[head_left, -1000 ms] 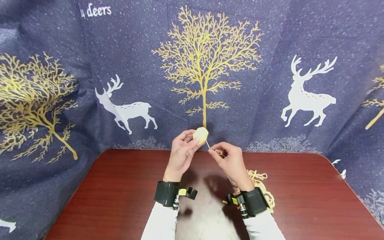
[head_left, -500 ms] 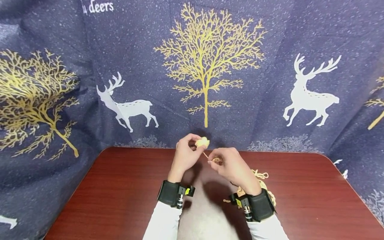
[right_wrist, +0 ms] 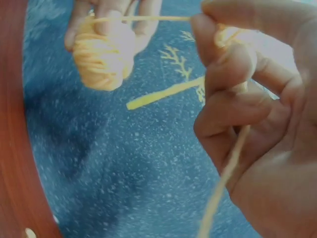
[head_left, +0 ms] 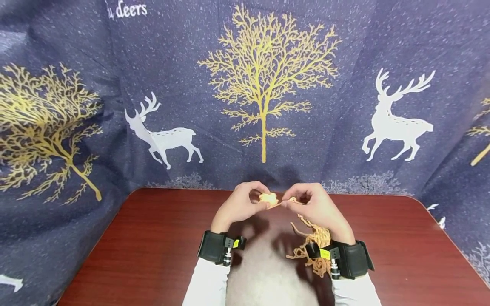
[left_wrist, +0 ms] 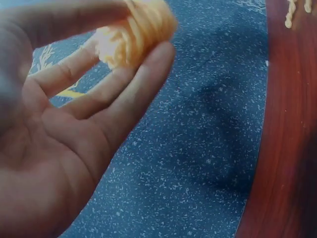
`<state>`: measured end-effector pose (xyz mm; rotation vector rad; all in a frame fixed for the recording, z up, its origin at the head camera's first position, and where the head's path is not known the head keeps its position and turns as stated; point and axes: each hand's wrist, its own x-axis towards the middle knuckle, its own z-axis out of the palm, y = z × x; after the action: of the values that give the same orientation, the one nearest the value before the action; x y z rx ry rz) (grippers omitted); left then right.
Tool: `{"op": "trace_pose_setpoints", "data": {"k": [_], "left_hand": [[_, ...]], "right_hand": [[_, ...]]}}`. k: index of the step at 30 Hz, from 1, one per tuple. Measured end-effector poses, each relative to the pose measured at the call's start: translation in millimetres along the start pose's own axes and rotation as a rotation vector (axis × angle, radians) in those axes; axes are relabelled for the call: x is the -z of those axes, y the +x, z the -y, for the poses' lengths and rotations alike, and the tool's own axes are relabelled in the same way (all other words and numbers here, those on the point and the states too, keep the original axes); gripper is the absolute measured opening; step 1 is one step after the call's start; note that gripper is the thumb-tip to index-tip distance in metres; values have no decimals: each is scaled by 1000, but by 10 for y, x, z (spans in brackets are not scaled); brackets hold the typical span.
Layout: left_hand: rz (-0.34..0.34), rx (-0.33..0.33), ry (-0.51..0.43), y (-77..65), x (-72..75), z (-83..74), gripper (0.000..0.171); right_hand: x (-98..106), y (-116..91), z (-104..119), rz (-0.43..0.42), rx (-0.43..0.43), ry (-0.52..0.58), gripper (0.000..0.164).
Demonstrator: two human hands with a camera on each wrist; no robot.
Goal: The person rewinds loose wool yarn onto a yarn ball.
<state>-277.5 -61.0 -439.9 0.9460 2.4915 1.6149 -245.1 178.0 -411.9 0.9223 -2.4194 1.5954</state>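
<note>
My left hand point(head_left: 242, 205) holds a small ball of pale yellow yarn point(head_left: 269, 199) between thumb and fingers, above the far part of the table. In the left wrist view the wound strands of the yarn ball point(left_wrist: 143, 32) show at the fingertips. A short taut strand point(right_wrist: 158, 18) runs from the ball to my right hand point(head_left: 315, 206), which pinches it between thumb and forefinger. In the right wrist view the yarn passes through the curled fingers, and a tail point(right_wrist: 218, 198) hangs below them. A loose tangle of yarn point(head_left: 319, 242) lies on the table under my right wrist.
The reddish-brown table point(head_left: 160, 238) has a pale glare patch in its middle. Behind its far edge hangs a dark blue cloth point(head_left: 229, 140) printed with golden trees and white deer. Black camera straps point(head_left: 212, 247) sit on both wrists.
Both hands have come lower, and the yarn ball has moved down and to the right and turned. My right hand has shifted right, showing more of the loose tangle.
</note>
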Motion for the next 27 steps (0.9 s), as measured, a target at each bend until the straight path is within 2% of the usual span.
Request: {"op": "trace_pose_setpoints", "data": {"k": [3,7,10,13,16,18,21,23,25,27], "left_hand": [[34,-10,-152,-14,21,10,22],[99,-18,-266,-42,55,10,24],[194,-33,-294,-67,82,-1,25],[319,-52,-359,-82,100,-14,27],[387,-79,-425,-89,109,-55,30],[375,-116,-485,-91,111,-87,31],[299,-195,-617,-89,97,-124,31],[215,-252,-700,-77,75,-138,32],[129,-288,-772,-58,53,-148,37],[43,-288,-828,-36,35,-159,39]], "right_hand": [[54,-19,-58,-59,-7,194,10],[62,-6,-104,-121,-5,544,17],[21,25,-131,-148,18,760,23],[-43,59,-170,-210,3,836,24],[-112,90,-224,-289,-55,826,23],[-157,114,-245,-327,-106,789,20],[-225,145,-238,-346,-182,656,10],[-264,155,-202,-330,-221,551,5],[-294,164,-174,-295,-236,442,10],[-313,169,-153,-265,-231,356,13]]}}
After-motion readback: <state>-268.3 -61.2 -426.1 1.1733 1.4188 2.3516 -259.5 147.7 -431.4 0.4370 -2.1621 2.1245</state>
